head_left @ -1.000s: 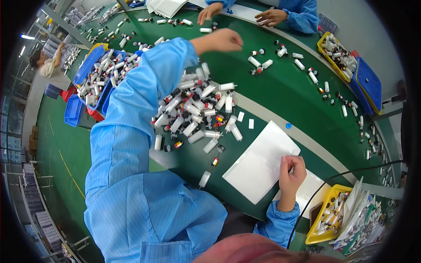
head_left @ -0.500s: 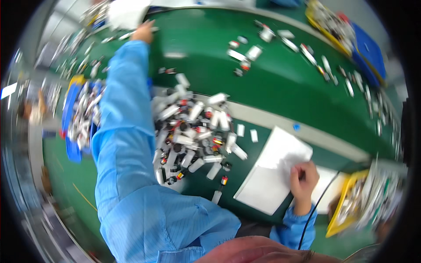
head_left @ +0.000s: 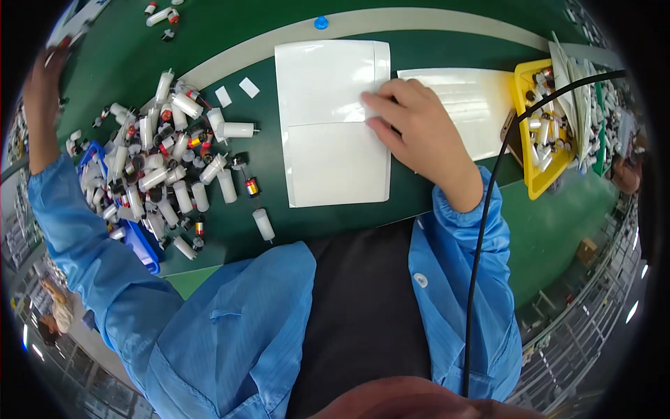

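My right hand (head_left: 424, 133) is over a glossy white folded sheet (head_left: 328, 164) at the middle of the bench. Its thumb and index fingertip touch the sheet near its right edge, with a gap between them. At the far left, my left arm is stretched out. The left hand (head_left: 43, 98) is dark and smeared, its fingers near the picture's rim. A small part with red on it shows by those fingertips, but whether it is held is unclear. Between the hands lies a heap of white cylindrical parts with black, red and yellow ends (head_left: 157, 164).
A second white sheet (head_left: 464, 105) lies to the right, beside a yellow bin (head_left: 523, 140) of similar parts. A black cable (head_left: 481, 244) crosses in front of my right arm. Two white slips (head_left: 249, 87) lie near the heap. A blue bin (head_left: 143, 248) is partly hidden under the heap. A blue cap (head_left: 321, 22) sits on the grey strip.
The view has swung round toward the right and my body. My right hand has gone from curled at the sheet's side to fingers spread on it. My left arm remains outstretched.
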Motion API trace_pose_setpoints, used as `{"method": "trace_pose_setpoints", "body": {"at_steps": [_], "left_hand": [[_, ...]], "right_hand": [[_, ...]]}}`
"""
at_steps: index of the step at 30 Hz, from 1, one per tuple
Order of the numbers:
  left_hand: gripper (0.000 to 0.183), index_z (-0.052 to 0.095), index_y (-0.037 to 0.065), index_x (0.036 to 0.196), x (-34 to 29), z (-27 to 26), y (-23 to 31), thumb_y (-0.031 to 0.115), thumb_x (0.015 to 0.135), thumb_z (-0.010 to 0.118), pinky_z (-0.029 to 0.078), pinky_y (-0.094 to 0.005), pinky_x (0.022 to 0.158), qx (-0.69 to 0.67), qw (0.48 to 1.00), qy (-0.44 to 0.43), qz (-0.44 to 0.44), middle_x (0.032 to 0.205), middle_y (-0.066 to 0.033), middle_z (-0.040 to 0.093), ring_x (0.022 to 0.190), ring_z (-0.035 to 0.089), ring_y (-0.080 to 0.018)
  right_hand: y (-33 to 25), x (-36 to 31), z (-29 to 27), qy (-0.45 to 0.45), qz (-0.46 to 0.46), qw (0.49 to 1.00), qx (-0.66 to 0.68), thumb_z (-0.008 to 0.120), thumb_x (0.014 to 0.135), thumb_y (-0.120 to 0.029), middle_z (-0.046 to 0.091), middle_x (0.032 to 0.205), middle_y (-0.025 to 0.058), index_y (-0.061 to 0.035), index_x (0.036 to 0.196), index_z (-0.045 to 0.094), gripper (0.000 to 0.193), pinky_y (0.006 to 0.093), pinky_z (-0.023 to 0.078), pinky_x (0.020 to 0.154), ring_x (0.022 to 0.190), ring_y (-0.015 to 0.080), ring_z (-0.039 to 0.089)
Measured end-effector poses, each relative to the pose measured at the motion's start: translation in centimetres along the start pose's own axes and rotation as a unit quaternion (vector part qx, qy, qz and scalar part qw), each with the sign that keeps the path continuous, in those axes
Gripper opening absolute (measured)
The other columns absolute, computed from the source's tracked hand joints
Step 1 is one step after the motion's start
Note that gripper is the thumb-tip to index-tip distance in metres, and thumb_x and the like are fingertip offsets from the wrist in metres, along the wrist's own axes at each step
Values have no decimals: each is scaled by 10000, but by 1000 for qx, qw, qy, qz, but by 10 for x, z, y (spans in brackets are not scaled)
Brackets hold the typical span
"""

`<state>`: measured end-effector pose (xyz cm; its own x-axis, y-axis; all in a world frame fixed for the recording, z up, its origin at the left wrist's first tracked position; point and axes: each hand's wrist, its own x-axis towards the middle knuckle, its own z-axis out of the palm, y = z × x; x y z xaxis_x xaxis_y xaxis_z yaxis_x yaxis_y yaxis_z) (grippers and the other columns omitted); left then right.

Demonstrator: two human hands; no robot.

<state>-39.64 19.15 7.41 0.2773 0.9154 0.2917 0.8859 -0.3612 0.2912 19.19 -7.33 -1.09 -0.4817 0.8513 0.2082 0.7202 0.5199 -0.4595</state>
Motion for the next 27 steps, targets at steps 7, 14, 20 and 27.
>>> {"method": "trace_pose_setpoints", "body": {"at_steps": [7,14,20,27], "left_hand": [[370,489,-2,1330,-55,78,372,28,978,600,532,-315,937,-870,405,-281,-26,1152,-107,674,1031,666,-172],[464,471,128,1416,-87,171,408,435,1079,383,467,-276,690,-816,459,-209,-281,949,7,525,721,449,-112],[444,484,78,1360,-84,167,408,401,1083,355,504,-433,1042,-865,425,-141,-225,1184,-136,634,1216,571,-324],[489,479,64,1339,-80,163,418,417,1093,247,377,-480,1173,-899,391,-94,-173,1388,-215,549,1401,416,-381]], "right_hand": [[1,3,7,-31,40,998,35,693,802,-66,588,960,152,-13,957,617,181,413,543,760,862,338,643],[-7,-1,9,-33,52,998,-25,660,795,-85,602,894,173,6,925,552,191,420,561,666,757,350,670],[1,0,-24,88,132,971,180,719,766,-100,643,960,137,-37,1014,514,327,410,535,676,751,332,665],[-7,30,18,305,7,925,226,803,749,-79,628,1003,97,-53,1127,545,459,393,466,867,983,290,600]]}}
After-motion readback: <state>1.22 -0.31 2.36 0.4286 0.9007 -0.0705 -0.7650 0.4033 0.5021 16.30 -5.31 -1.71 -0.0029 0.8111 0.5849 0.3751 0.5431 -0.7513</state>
